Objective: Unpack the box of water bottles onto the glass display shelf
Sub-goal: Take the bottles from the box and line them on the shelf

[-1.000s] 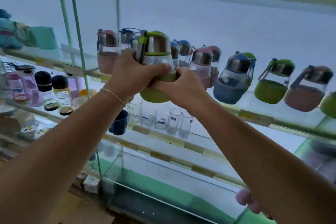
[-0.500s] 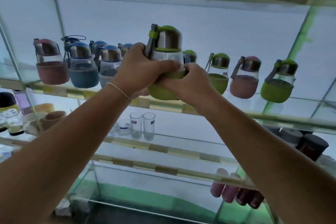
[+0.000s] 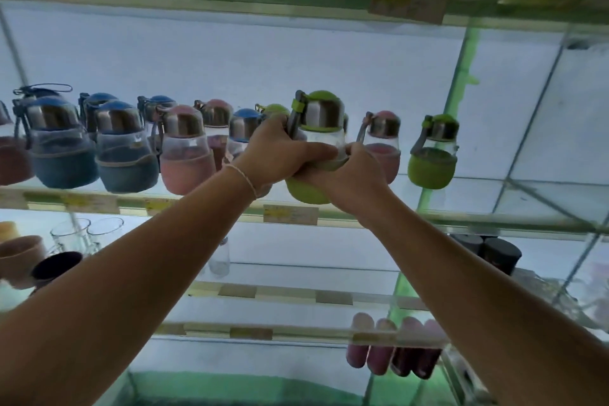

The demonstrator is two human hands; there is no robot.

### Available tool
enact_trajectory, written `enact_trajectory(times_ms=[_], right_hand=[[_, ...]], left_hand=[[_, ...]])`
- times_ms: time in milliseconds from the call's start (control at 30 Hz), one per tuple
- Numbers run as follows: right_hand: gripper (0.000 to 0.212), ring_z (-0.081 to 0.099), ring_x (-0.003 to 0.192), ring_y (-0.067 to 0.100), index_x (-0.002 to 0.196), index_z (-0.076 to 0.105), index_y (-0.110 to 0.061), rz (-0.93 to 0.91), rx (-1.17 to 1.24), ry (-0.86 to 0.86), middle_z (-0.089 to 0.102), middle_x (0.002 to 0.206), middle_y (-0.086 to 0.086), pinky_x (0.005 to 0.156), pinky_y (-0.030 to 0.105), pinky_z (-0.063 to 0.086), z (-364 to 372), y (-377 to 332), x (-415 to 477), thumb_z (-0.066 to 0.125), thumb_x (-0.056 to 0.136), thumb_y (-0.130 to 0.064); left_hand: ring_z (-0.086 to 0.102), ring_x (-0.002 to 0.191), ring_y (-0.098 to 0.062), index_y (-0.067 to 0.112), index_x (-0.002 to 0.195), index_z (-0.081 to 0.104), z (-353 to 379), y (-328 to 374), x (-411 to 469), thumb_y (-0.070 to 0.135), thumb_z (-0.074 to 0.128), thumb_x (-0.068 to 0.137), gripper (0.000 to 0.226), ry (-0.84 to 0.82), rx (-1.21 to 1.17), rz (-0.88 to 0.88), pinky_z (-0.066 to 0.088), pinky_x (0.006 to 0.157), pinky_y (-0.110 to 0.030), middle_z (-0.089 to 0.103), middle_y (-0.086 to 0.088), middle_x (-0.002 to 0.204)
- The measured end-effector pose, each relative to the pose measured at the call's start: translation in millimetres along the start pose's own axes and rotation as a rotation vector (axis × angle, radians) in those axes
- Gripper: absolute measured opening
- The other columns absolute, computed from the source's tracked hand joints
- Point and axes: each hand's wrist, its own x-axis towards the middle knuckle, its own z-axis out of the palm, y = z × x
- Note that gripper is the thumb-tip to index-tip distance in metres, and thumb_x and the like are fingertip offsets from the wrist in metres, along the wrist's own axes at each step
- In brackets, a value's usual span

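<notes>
Held bottle: a water bottle point(image 3: 322, 114) with a green sleeve, a steel cap and a grey carry strap, upright, between the two hands.
Left hand point(image 3: 280, 155): its fingers are wrapped around the clear middle part of the bottle from the left side; a thin bracelet point(image 3: 245, 176) is on the wrist.
Right hand point(image 3: 352, 181): it grips the lower part of the same bottle from the right, with the fingers curled on the sleeve.
Place of the bottle: at the near edge of the glass display shelf point(image 3: 494, 194), in the gap between a pink bottle point(image 3: 186, 155) on the left and another pink bottle point(image 3: 384, 138) on the right. I cannot tell if its base already touches the glass.
Row on the shelf: blue bottles point(image 3: 62, 155) stand far left, and a green bottle point(image 3: 433, 155) stands alone at the right end.
Shelf edge: a paper price label point(image 3: 290, 214) is just under the held bottle.
Lower shelf: clear drinking glasses point(image 3: 71, 234) on the left, dark cups point(image 3: 494, 254) on the right.
</notes>
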Motion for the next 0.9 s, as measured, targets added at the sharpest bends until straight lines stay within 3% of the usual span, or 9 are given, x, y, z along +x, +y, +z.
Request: enact_trajectory(times_ms=[100, 233, 300, 400, 633, 800, 900], right_hand=[[0.069, 0.068, 0.086, 0.01, 0.101, 0.056, -0.023, 0.015, 0.002, 0.014, 0.069, 0.094, -0.006, 0.077, 0.032, 0.06, -0.8, 12.5, 9.2, 0.086, 0.049, -0.059], [0.044, 0.068, 0.08, 0.009, 0.081, 0.054, -0.029, 0.022, -0.037, 0.031, 0.07, 0.087, -0.005, 0.07, 0.028, 0.057, 1.2, 26.3, 22.2, 0.088, 0.061, -0.049], [0.049, 0.069, 0.083, 0.01, 0.09, 0.063, -0.026, 0.016, -0.09, 0.031, 0.071, 0.086, -0.006, 0.07, 0.026, 0.057, 5.1, 31.4, 29.9, 0.084, 0.057, -0.056], [0.054, 0.066, 0.077, 0.0, 0.097, 0.067, -0.025, 0.025, -0.177, 0.011, 0.07, 0.08, -0.012, 0.059, 0.012, 0.046, 9.8, 38.1, 41.3, 0.082, 0.057, -0.058], [0.062, 0.065, 0.074, -0.006, 0.099, 0.063, -0.035, -0.009, -0.322, -0.024, 0.066, 0.073, -0.02, 0.059, 0.008, 0.042, 27.7, 37.7, 53.8, 0.065, 0.049, -0.072], [0.05, 0.062, 0.076, 0.001, 0.101, 0.061, -0.022, 0.034, -0.321, 0.016, 0.066, 0.081, -0.012, 0.062, 0.015, 0.044, 24.4, 38.5, 54.1, 0.084, 0.063, -0.045], [0.061, 0.064, 0.087, 0.013, 0.108, 0.058, -0.012, 0.049, -0.359, 0.045, 0.067, 0.092, -0.003, 0.067, 0.021, 0.046, 28.6, 39.4, 53.9, 0.085, 0.064, -0.044]], left_hand=[[0.072, 0.089, -0.024, 0.01, 0.103, 0.069, 11.8, -6.7, 12.4, 0.046, 0.091, 0.042, 0.074, -0.002, 0.032, -0.054, 0.06, 0.082, -0.045, 0.074, -0.008, 0.094], [0.071, 0.091, -0.024, 0.01, 0.106, 0.067, 23.2, -10.7, 22.6, 0.029, 0.091, 0.052, 0.062, -0.054, 0.001, -0.114, 0.06, 0.081, -0.036, 0.073, -0.008, 0.095], [0.072, 0.092, -0.025, 0.009, 0.106, 0.069, 26.7, -13.5, 26.8, 0.031, 0.09, 0.043, 0.071, -0.075, -0.031, -0.133, 0.061, 0.08, -0.037, 0.074, -0.009, 0.095], [0.072, 0.089, -0.026, 0.009, 0.1, 0.071, 32.2, -19.6, 31.9, 0.038, 0.084, 0.032, 0.075, -0.086, -0.04, -0.151, 0.06, 0.081, -0.04, 0.075, -0.011, 0.094], [0.07, 0.093, -0.02, 0.017, 0.113, 0.064, 35.6, -33.7, 43.3, 0.046, 0.082, 0.039, 0.081, -0.061, 0.0, -0.134, 0.058, 0.087, -0.042, 0.073, -0.003, 0.1], [0.065, 0.097, -0.02, 0.018, 0.117, 0.049, 37.4, -33.7, 43.8, 0.032, 0.086, 0.054, 0.075, -0.014, 0.009, -0.112, 0.055, 0.092, -0.041, 0.065, -0.002, 0.105], [0.062, 0.1, -0.021, 0.016, 0.119, 0.045, 36.9, -39.4, 43.3, 0.018, 0.086, 0.067, 0.066, 0.002, 0.005, -0.071, 0.054, 0.09, -0.037, 0.062, -0.003, 0.108]])
